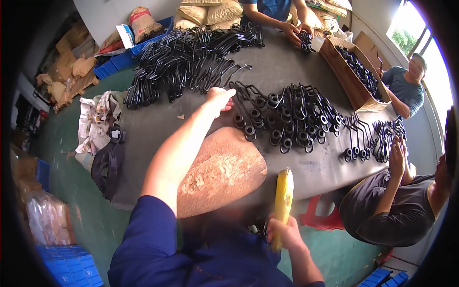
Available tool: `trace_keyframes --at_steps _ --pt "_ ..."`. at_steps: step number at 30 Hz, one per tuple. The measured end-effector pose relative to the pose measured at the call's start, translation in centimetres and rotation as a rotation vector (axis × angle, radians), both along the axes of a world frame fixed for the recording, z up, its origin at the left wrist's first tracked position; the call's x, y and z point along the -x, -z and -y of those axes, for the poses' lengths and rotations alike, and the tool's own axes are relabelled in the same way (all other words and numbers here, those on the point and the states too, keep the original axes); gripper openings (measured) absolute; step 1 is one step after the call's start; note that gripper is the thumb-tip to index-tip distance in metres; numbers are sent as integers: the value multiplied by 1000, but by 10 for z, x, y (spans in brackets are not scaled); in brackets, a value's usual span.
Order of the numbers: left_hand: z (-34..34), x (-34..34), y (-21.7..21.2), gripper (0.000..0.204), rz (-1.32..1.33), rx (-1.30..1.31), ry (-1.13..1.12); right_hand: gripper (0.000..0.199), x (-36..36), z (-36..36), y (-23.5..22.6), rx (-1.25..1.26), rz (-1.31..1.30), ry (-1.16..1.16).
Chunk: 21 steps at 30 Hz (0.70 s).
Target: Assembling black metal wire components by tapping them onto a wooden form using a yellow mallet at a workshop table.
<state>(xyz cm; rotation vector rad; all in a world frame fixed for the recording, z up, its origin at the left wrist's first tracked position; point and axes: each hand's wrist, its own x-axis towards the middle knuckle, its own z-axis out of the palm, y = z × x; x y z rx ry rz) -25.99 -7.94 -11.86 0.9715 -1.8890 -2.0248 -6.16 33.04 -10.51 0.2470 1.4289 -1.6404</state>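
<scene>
My left hand [220, 101] reaches over the grey table with its fingers closed. It lies against the near end of the bent black rods [246, 119], which carry round black rubber bushings. Whether a rod is in its grip is hidden. My right hand [286, 233], low in front of me, is wrapped round a long yellow stick [284, 191] with dark marks, held upright. Between my arms, a worn brown board [224, 172] with a scuffed, pale surface lies at the table's near edge. More rods with bushings [306, 117] are spread to the right.
A heap of bent black rods [186, 62] covers the far left of the table. A cardboard box [356, 76] of small black parts stands far right. Co-workers sit right and at the back; one co-worker's hands [299, 36] hold black parts. A red stool [322, 215] stands near right.
</scene>
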Motion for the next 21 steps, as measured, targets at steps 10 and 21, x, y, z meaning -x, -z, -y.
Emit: trace_keyframes --at_steps 10,21 --pt "-27 11 -72 10 -255 -100 70 36 5 9 13 -10 -44 21" --pt "-103 -174 -149 19 -420 304 482 22 -2 15 16 -68 -213 18"
